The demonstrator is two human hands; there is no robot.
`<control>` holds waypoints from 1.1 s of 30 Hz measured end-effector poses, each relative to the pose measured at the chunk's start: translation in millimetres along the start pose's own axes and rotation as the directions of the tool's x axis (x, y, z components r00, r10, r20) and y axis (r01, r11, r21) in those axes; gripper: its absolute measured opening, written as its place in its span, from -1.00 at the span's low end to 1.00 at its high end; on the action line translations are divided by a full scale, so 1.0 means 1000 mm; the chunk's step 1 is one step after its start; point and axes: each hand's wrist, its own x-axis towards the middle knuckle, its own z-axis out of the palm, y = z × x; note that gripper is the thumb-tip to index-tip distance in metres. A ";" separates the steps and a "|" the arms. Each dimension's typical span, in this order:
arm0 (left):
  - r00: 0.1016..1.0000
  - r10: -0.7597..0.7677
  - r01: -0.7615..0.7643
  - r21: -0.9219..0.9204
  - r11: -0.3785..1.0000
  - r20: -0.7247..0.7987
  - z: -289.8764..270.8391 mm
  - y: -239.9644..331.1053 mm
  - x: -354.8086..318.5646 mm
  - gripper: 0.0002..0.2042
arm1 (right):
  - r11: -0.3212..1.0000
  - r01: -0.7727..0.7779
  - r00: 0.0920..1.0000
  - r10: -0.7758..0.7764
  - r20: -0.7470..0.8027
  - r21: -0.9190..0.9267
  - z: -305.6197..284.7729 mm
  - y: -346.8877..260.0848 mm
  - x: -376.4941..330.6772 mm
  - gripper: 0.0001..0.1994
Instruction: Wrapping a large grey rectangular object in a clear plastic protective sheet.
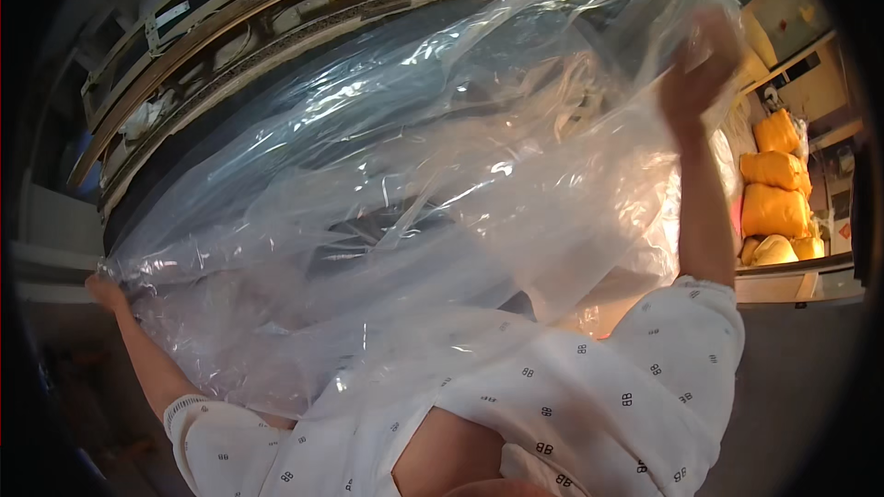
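Note:
A large sheet of clear plastic film (pixel 433 161) spreads in loose, shiny folds between my two hands and over the front of my body. My left hand (pixel 107 291), low at the far left, is closed on a gathered edge of it. Raised high at the right, my right hand (pixel 704 69) is also closed on the film. Motion and the film around it blur the fingers of that hand. The arm is stretched out, and part of the sheet rises above the hand. A dark flat surface (pixel 368 237) shows dimly through the plastic.
Beyond the sheet runs a long machine frame (pixel 221 23) with rails and brackets, curving across the top left. Several orange-yellow bundles (pixel 776 207) are stacked at the right, beside shelving. Grey floor (pixel 796 387) lies at the lower right.

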 end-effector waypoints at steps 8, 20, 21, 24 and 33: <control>0.943 0.328 -0.331 0.068 0.941 0.062 -0.053 0.088 -0.064 -0.73 | 0.610 -0.689 0.718 0.502 0.482 0.390 0.130 0.022 -0.025 -0.79; 0.985 0.171 -0.168 0.129 0.977 -0.012 -0.064 0.092 -0.080 -0.72 | 0.778 -0.318 0.946 0.297 0.130 0.542 0.120 0.025 0.014 -0.75; 0.991 0.132 -0.130 0.133 0.983 -0.004 -0.068 0.096 -0.081 -0.72 | 0.774 -0.326 0.944 0.297 0.144 0.543 0.116 0.027 0.014 -0.75; 0.996 0.081 -0.086 0.166 0.982 0.038 -0.071 0.090 -0.081 -0.73 | -0.301 -0.717 0.658 0.004 0.753 0.629 0.088 0.043 0.028 -0.75; 0.976 0.067 -0.069 -0.002 0.998 -0.209 -0.091 0.008 -0.051 -0.64 | 0.098 -0.575 0.796 0.296 0.528 0.812 0.253 0.011 0.063 -0.75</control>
